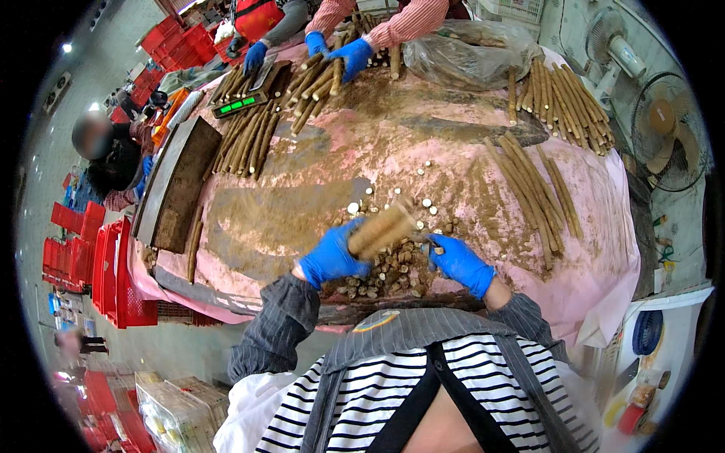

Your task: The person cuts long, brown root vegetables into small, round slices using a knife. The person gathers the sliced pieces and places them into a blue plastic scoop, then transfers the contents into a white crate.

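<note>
My left hand [334, 255], in a blue glove, is closed round a brown length of yam [382, 228] that points up and to the right. Motion smears it, so I cannot tell whether it is one piece or several together. To its right, my blue-gloved right hand [459, 263] is closed on what looks like a small knife [436, 251], mostly hidden by the fingers. Below and between the hands lies a heap of cut-off yam ends [385, 278]. White-faced yam slices [427, 202] are scattered just beyond.
A soil-strewn pink cloth [596, 279] covers the table. Long yams [529, 192] lie at right, with more [563, 102] behind. At left stand a metal trough [177, 185] and a lit scale [242, 104]. Across the table, co-workers' gloved hands [351, 59] handle yams. Fans [668, 128] stand right.
</note>
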### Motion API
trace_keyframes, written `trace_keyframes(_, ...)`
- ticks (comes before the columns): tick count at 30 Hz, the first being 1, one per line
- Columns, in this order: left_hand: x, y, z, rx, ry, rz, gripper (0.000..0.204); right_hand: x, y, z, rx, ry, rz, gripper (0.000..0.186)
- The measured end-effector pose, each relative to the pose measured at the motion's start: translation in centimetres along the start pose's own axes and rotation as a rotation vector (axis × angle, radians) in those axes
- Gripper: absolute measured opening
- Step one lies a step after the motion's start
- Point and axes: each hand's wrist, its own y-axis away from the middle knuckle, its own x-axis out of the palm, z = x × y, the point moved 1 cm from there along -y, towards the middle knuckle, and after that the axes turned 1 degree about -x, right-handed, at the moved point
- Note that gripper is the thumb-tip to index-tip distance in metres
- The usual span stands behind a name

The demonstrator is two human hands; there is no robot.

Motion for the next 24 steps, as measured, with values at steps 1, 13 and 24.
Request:
trace_keyframes(1,-0.7,-0.2,0.4,-0.060,0.101,-0.053,0.066,-0.1,0.1,0.1,0.003,0.010,-0.013,0.037)
trace_keyframes(13,-4.4,-3.2,4.0,-0.137,1.628,-0.748,0.031,2.5,-1.0,6.5,-0.262,-0.397,-0.081,0.050)
trace_keyframes(24,0.9,-3.5,2.2,-0.121,1.717,-0.797,0.043,3.1,-2.7,7.9,-0.182,-0.475,-0.166,0.037)
